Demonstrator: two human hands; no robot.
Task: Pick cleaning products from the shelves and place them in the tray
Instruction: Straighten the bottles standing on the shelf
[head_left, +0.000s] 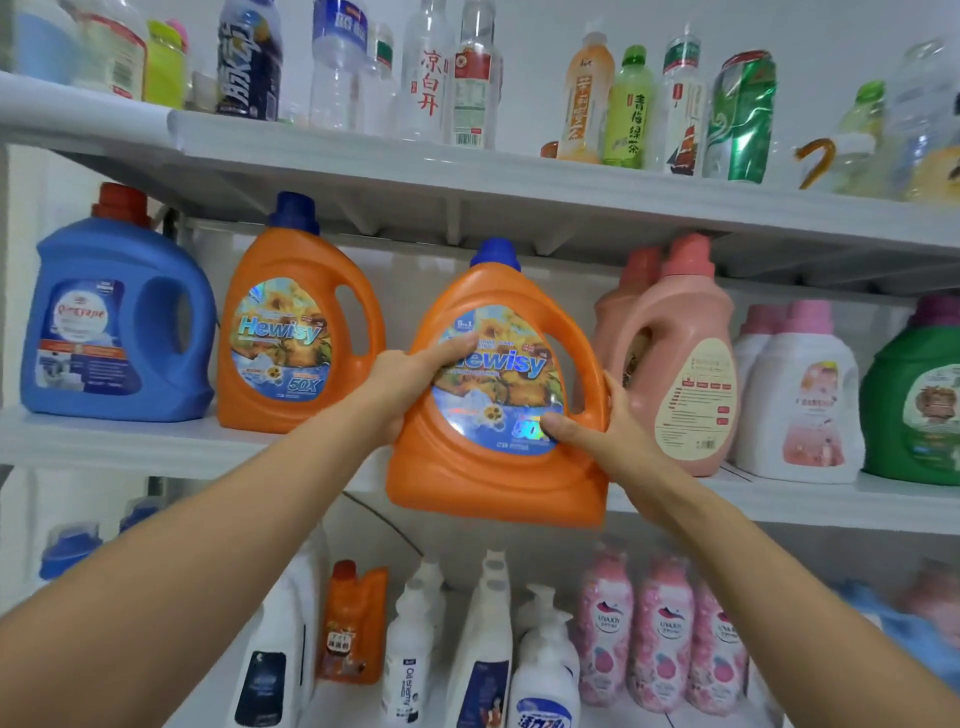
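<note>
My left hand (410, 384) and right hand (597, 431) grip the jug (467, 467) from either side, thumbs pressed on its label (498, 379). The jug is at frame centre, in front of the middle shelf (130, 441). Its long axis is near vertical, with cap (496, 254) up, label facing me and handle to the right.

Two orange jugs (493, 467) (291, 260), one blue jug (104, 249), two salmon jugs (675, 322) (615, 317), one green jug (893, 405) and three pink bottles (605, 623) (662, 629) (719, 639).

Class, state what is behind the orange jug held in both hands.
Shelf and white wall show around the jug; a pink jug is partly covered. The spot directly behind is hidden.
</note>
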